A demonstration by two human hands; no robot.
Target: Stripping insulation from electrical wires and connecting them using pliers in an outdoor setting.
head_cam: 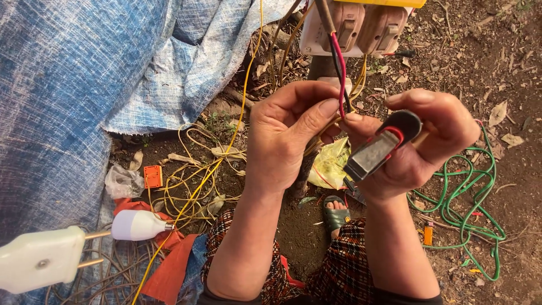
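- Where the two hands meet, a thin red-and-black wire pair is pinched between thumb and fingers of the left hand, its grip clenched on the strands.
- The right hand clasps pliers with dull metal jaws and red-black handles.
- Just above both grips sits a cream plastic switch box.
- Right of them lies coiled green cable on bare soil; left, tangled yellow wire and woven blue tarpaulin.

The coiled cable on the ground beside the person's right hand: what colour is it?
Green; the coiled cable shows clearly in the head view.
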